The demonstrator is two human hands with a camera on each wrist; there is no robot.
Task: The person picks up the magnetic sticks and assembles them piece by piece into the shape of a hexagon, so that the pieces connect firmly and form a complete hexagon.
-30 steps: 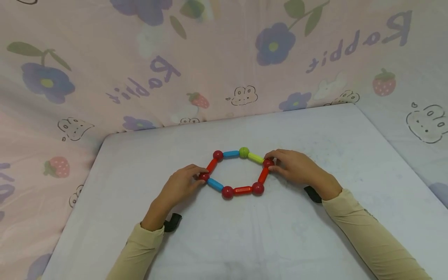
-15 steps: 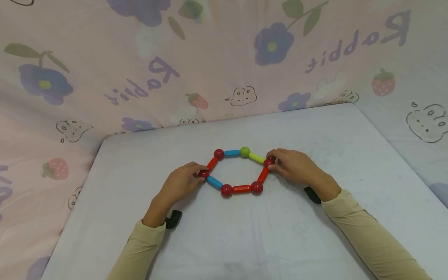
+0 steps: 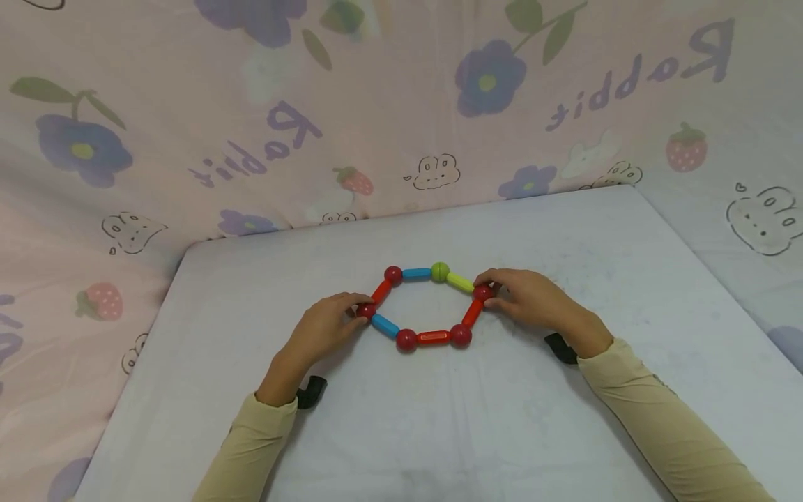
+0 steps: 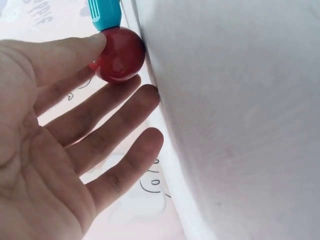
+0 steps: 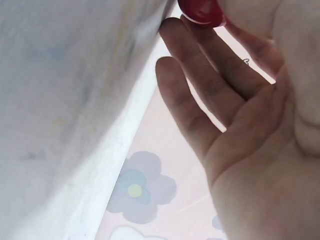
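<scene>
A six-sided ring of balls and short rods lies on the white table. My left hand point(image 3: 323, 324) pinches the red ball point(image 4: 121, 55) at its left corner between thumb and fingers; the other fingers spread below it in the left wrist view. At the right corner, my right hand point(image 3: 527, 296) grips another red ball point(image 3: 482, 293), mostly cut off in the right wrist view. Between them run a green ball point(image 3: 440, 272), a yellow-green rod point(image 3: 461, 282), blue rods such as the near-left blue rod point(image 3: 385, 326), and red rods such as the front red rod point(image 3: 433, 338).
The white table point(image 3: 439, 418) reaches back to a pink patterned cloth point(image 3: 401, 104) hanging behind it and along both sides. A black strap piece point(image 3: 311, 392) shows beneath the left wrist, and another black piece point(image 3: 561, 348) beneath the right.
The ring's left and near sides have shifted slightly away from the person, and the left hand moved with them. Both hands keep their hold on the same two red balls.
</scene>
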